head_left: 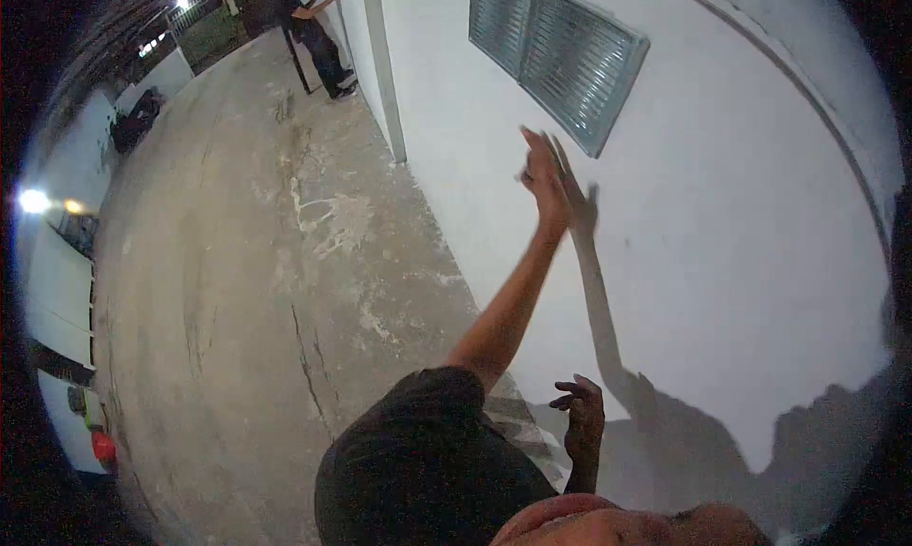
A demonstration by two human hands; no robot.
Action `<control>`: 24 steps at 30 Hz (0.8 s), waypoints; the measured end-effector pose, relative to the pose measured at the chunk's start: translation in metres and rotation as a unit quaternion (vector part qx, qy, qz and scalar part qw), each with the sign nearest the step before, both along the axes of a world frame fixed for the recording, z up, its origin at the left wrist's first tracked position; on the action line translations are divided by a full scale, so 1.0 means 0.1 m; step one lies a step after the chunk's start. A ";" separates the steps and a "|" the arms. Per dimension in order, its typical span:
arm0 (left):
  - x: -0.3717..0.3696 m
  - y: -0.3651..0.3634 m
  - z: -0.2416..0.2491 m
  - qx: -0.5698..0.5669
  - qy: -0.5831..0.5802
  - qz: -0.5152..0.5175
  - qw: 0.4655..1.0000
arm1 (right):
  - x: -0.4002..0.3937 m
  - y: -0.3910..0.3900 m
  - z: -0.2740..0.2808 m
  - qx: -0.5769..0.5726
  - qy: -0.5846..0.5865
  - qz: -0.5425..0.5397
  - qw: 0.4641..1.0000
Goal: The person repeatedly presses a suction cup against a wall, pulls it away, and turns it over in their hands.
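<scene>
My left hand (545, 180) is stretched out against the white wall (722, 233), with its fingers extended and nothing in them. It is just below and to the left of a louvred glass window (560, 57), and its shadow falls on the wall right beside it. Lower down, near my body, my right hand (582, 415) is raised in front of the wall. Its fingers are loosely bent and apart, and no object shows in them.
Stained, cracked concrete (247, 261) runs along the wall. Further along, another person (318, 38) in dark clothes stands with both hands up at the wall. A dark covered object (138, 121) and a red object (103, 446) are at the left side. A gate (209, 33) is at the far end.
</scene>
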State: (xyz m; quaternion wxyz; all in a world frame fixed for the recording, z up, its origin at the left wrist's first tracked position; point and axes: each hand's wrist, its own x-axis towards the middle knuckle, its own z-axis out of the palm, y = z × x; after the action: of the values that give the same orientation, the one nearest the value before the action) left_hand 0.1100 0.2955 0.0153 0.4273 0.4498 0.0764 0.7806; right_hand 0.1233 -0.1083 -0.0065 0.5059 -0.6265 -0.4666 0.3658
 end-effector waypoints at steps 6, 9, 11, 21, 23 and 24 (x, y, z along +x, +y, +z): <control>0.19 -0.88 -0.34 -0.032 0.281 0.215 0.935 | 0.23 -0.33 -0.03 0.016 -0.001 -0.002 1.000; 0.20 -0.56 -0.17 -0.123 0.162 0.157 0.966 | 0.25 -0.50 -0.02 0.007 -0.003 -0.026 1.000; 0.16 -0.41 -0.15 -0.099 0.111 0.133 0.980 | 0.25 -0.57 -0.03 -0.014 0.021 -0.054 0.998; 0.05 -0.93 -0.13 -0.066 0.161 0.088 0.981 | 0.44 -0.39 -0.15 -0.009 0.037 -0.005 0.999; -0.03 -0.81 -0.27 -0.068 0.132 0.086 0.985 | 0.45 -0.30 -0.11 0.001 0.033 -0.013 0.999; -0.09 -0.75 -0.33 -0.068 0.132 0.084 0.985 | 0.45 -0.29 -0.08 0.007 0.030 -0.017 0.999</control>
State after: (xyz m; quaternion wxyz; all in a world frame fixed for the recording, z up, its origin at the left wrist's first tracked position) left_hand 0.1013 0.2203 -0.0177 0.3759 0.5110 0.2224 0.7404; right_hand 0.1679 -0.1372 -0.0145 0.5302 -0.6198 -0.4429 0.3723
